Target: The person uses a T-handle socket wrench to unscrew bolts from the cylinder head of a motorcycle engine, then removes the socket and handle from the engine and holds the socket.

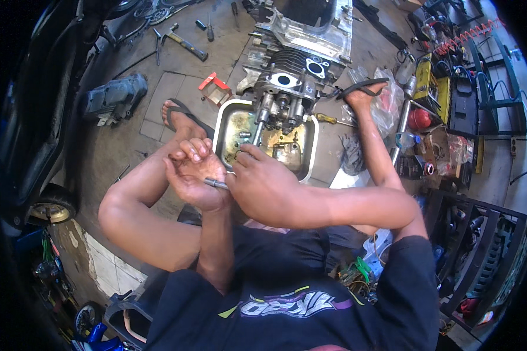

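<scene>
My right hand [260,184] is closed around a T-handle wrench [215,183], whose shiny bar end sticks out on the left. Past my fingers, a bright metal shaft [257,134] runs up to the engine [288,82]; where it joins the wrench is hidden by the hand. Palm up, my left hand [194,169] is open with its fingers loosely bent, and the bar end lies against or just over its palm's heel. The finned engine stands over a pale-rimmed pan [219,126] with oily residue and several small metal parts in it.
Left of the pan lie an open red box [215,89], a hammer [184,47] and a grey engine cover [117,98]. A yellow-handled screwdriver [327,119] is right of it. Toolboxes [433,82] and a dark rack [477,251] line the right; a motorcycle [47,105] stands left.
</scene>
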### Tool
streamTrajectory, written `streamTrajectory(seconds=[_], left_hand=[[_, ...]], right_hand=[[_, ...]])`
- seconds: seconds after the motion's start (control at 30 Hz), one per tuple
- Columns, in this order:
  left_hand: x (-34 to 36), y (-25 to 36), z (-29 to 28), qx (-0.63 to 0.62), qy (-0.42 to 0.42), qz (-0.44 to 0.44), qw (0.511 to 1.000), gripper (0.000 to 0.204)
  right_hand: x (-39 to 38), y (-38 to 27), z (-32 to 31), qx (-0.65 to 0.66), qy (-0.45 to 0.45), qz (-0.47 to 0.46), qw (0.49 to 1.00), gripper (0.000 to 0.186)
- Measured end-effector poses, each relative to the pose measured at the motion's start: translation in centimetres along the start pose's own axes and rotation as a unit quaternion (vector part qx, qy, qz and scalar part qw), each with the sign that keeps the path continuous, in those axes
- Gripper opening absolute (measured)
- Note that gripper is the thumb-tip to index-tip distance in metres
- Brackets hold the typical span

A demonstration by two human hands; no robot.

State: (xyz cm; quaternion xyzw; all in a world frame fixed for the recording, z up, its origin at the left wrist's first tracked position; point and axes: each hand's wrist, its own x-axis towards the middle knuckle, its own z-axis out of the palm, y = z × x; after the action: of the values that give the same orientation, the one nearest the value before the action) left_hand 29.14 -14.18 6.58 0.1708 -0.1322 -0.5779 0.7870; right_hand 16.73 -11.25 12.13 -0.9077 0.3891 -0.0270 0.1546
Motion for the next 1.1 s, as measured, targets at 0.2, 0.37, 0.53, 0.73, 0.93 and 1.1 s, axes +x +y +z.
streamTrajectory(seconds=[0.2,0.37,0.53,0.73,0.93,1.1], left_hand=[[0.2,1.1,-1.4,-0.135,-0.090,-0.079,0.984,0.047],[0.3,1.7,-0.6,-0.098,-0.166,-0.096,0.976,0.049],[0.6,2.2,0.9,-0.008,-0.233,-0.124,0.965,0.048],[1.3,3.0,2.5,0.141,-0.336,-0.146,0.920,0.046],[0.9,2.7,3.3,0.144,-0.261,-0.140,0.944,0.031],[-1.7,2.7,1.8,0.316,-0.093,-0.089,0.940,0.020]], right_hand=[[-0.4,0.8,0.4,0.104,0.118,-0.024,0.987,0.019],[-0.7,0.8,1.2,0.203,0.163,-0.025,0.965,0.018],[-0.7,0.7,2.9,0.229,0.229,-0.021,0.946,0.016],[-0.3,0.3,4.9,0.226,0.348,-0.037,0.909,0.027],[-0.3,-0.4,4.7,0.150,0.326,-0.006,0.934,0.025],[-3.0,-3.2,3.2,0.115,0.221,0.002,0.969,0.020]])
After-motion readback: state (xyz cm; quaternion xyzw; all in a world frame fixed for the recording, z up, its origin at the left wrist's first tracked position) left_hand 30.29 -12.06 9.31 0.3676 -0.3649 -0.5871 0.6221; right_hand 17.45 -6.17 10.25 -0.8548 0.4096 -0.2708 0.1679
